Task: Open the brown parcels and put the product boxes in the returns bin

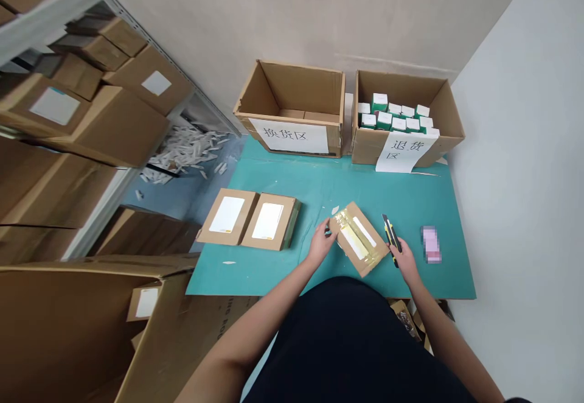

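Note:
A small taped cardboard parcel (358,238) lies on the teal table (319,184) in front of me. My left hand (322,241) grips its left corner, fingers closed on the edge. My right hand (402,258) is closed around a yellow and black utility knife (391,234), whose tip points away from me beside the parcel's right side. Two more flat cardboard parcels (249,218) with white labels lie side by side at the table's left end.
Two open cartons stand at the table's far edge: the left one (292,108) nearly empty, the right one (401,117) holding several green and white boxes. A small pink item (431,243) lies right of the knife. Shelves of cartons (82,105) fill the left.

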A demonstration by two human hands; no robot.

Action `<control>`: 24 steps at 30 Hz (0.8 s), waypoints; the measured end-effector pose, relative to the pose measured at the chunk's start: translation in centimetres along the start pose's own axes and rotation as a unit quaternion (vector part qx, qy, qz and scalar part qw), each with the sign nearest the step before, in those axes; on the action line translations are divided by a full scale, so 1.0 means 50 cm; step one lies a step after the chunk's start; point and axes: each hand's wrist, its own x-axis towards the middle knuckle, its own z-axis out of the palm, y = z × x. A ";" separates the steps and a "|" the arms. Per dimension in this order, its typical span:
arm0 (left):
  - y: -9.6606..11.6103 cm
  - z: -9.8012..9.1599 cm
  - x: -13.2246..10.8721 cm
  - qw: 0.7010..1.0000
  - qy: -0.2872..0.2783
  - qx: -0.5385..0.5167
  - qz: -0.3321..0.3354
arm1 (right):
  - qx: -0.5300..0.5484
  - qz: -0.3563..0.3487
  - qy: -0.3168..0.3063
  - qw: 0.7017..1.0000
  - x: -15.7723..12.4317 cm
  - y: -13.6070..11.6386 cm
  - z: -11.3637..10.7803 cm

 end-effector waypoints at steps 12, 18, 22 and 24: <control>0.125 0.045 0.035 0.963 -0.137 0.190 0.133 | 0.268 0.095 0.066 0.957 -0.047 -0.004 0.084; 0.083 -0.007 -0.125 0.921 -0.214 0.309 0.097 | 0.159 -0.021 0.055 0.986 0.150 -0.082 0.054; 0.059 -0.027 -0.148 0.913 -0.236 0.332 0.017 | 0.046 -0.053 -0.011 0.997 0.239 -0.106 0.064; 0.050 -0.031 -0.141 0.911 -0.241 0.333 0.011 | 0.020 -0.061 -0.015 0.998 0.248 -0.103 0.069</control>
